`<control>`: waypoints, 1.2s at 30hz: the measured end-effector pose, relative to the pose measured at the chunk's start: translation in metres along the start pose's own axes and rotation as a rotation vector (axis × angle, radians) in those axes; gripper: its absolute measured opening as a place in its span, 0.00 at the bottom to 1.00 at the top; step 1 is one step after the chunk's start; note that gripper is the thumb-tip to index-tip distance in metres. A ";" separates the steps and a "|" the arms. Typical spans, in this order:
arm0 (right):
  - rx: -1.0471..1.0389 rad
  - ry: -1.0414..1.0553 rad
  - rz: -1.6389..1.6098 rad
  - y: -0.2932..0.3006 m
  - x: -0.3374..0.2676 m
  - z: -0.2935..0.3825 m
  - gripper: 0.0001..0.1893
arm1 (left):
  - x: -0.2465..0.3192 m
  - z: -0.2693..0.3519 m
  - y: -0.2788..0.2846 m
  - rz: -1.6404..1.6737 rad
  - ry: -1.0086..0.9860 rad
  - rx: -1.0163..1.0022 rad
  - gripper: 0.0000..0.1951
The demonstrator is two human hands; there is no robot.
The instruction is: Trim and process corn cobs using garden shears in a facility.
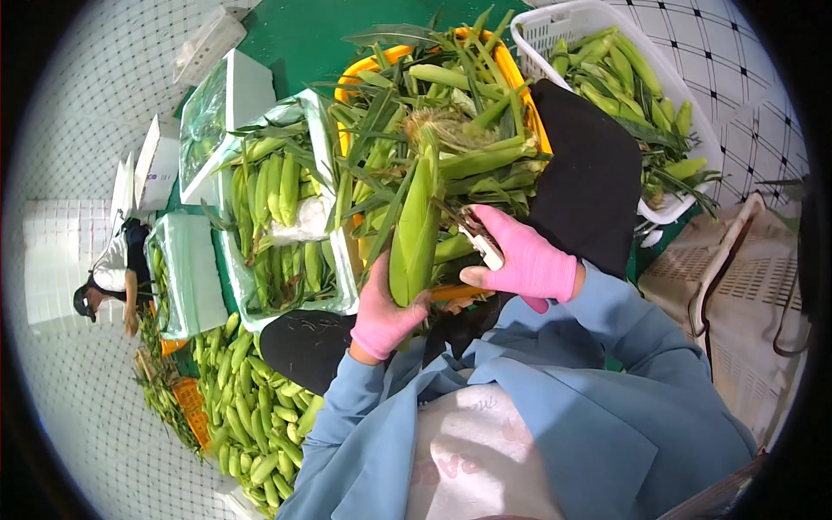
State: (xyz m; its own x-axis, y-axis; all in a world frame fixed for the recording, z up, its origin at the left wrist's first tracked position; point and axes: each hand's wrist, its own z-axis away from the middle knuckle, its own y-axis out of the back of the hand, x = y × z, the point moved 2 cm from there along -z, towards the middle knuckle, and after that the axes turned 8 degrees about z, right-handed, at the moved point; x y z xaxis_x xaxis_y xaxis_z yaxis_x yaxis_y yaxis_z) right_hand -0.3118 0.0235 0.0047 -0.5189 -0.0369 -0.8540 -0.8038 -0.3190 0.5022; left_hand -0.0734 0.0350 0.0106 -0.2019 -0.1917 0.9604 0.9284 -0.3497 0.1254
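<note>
My left hand point(390, 312), in a pink fingerless glove, grips the lower end of a green ear of corn in its husk point(416, 227). The ear stands with its brown silk away from me, over an orange basket point(541, 123) heaped with ears and loose leaves. Right of the ear, my right hand point(520, 257), gloved alike, is closed around a small cutting tool with a white handle point(484, 247); its dark metal end points toward the ear. The kind of tool cannot be made out for certain.
Left stands a foam box lined with green film point(351, 286), filled with corn. A white plastic basket point(705, 130) of ears is at the upper right. Many ears lie in a pile point(253, 416) at the lower left. A person point(120, 263) bends beside another foam box point(195, 273) at the far left.
</note>
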 end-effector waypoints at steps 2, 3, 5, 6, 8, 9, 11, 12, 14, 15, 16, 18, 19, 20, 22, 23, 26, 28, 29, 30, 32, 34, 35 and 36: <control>-0.049 0.045 -0.029 0.001 0.009 0.000 0.44 | -0.004 0.000 0.007 -0.087 -0.011 -0.031 0.44; -0.133 0.036 -0.231 -0.001 0.013 -0.002 0.44 | -0.005 0.000 0.017 -0.186 -0.003 -0.088 0.44; -0.120 0.116 -0.243 -0.002 0.017 -0.003 0.42 | 0.004 0.000 0.023 -0.230 0.073 -0.237 0.45; -0.128 0.148 -0.191 -0.003 0.014 -0.006 0.40 | 0.007 0.002 0.030 -0.230 0.090 -0.225 0.45; -0.161 0.162 -0.140 -0.001 0.014 -0.008 0.35 | 0.005 -0.004 0.037 -0.225 0.056 -0.388 0.47; -0.225 0.063 -0.175 0.001 0.009 -0.008 0.31 | 0.014 -0.003 0.042 -0.165 0.122 -0.403 0.48; -0.179 0.107 -0.171 -0.006 0.011 -0.004 0.23 | 0.008 -0.004 0.052 -0.009 0.233 -0.381 0.48; -0.279 -0.060 -0.367 -0.007 0.002 -0.001 0.19 | -0.008 -0.003 0.060 0.055 0.231 -0.386 0.44; -0.367 -0.248 -0.661 -0.005 -0.015 0.008 0.11 | -0.003 -0.003 0.053 0.036 0.222 -0.361 0.42; -0.380 -0.238 -0.660 -0.010 -0.013 0.010 0.11 | 0.001 -0.003 0.046 0.015 0.207 -0.344 0.40; -0.368 -0.205 -0.786 -0.016 -0.009 0.011 0.11 | 0.005 -0.002 0.041 0.059 0.224 -0.285 0.36; -0.324 -0.168 -0.940 -0.022 -0.002 0.020 0.15 | 0.003 -0.005 0.034 0.202 0.135 -0.187 0.37; -0.285 -0.052 -0.940 -0.026 0.002 0.023 0.23 | 0.009 -0.006 0.031 0.294 0.149 -0.130 0.37; -0.280 -0.100 -0.902 -0.028 0.004 0.029 0.27 | 0.004 -0.009 0.036 0.241 0.060 -0.090 0.37; -0.282 -0.153 -0.860 -0.029 0.006 0.039 0.31 | 0.008 -0.012 0.034 0.421 0.034 -0.006 0.38; -0.275 -0.173 -0.816 -0.031 0.009 0.041 0.33 | 0.008 -0.015 0.037 0.511 -0.015 0.023 0.38; -0.237 -0.193 -0.766 -0.037 0.014 0.043 0.36 | 0.008 -0.027 0.042 0.720 -0.189 0.068 0.36; -0.177 -0.211 -0.602 -0.038 0.015 0.040 0.38 | 0.011 -0.036 0.041 0.979 -0.190 0.146 0.32; -0.167 -0.216 -0.596 -0.038 0.013 0.039 0.38 | 0.014 -0.034 0.037 1.038 -0.219 0.187 0.31; -0.131 -0.232 -0.456 -0.038 0.009 0.035 0.39 | 0.007 -0.038 0.036 1.111 -0.213 0.270 0.31; -0.042 -0.193 -0.123 -0.045 0.013 0.029 0.43 | -0.003 -0.044 0.031 1.190 -0.202 0.336 0.30; 0.077 -0.042 0.159 -0.048 -0.003 0.018 0.44 | -0.012 -0.042 0.020 1.280 -0.197 0.490 0.29; 0.103 -0.032 0.198 -0.050 -0.010 0.011 0.45 | -0.014 -0.039 0.011 1.286 -0.189 0.482 0.29; 0.091 -0.048 0.115 -0.053 -0.012 0.004 0.46 | -0.017 -0.034 0.001 1.256 -0.192 0.495 0.29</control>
State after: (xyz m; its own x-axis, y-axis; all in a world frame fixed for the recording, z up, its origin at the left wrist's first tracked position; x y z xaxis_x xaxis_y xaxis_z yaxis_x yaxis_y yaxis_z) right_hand -0.2640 0.0442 -0.0106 -0.6204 -0.0224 -0.7839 -0.7604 -0.2277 0.6083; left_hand -0.0795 0.0064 -0.0141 0.8622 0.0096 0.5064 0.4744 0.3346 -0.8142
